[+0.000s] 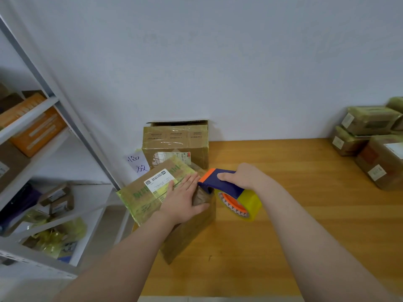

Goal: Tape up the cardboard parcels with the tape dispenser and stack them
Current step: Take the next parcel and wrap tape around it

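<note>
Fingers (190, 182) of the left hand (182, 198) lie straight and flat on top of the parcel (148, 192). Those of the right hand (242, 177) are curled round the handle of the tape dispenser (226, 189), its orange nose touching the parcel's upper right edge. The parcel sits askew at the left end of the worktop (305, 225). To tape well, the left palm should press down so the box cannot slide, and the dispenser should be drawn steadily. Both forearms reach forward, the right wrist turned inward.
</note>
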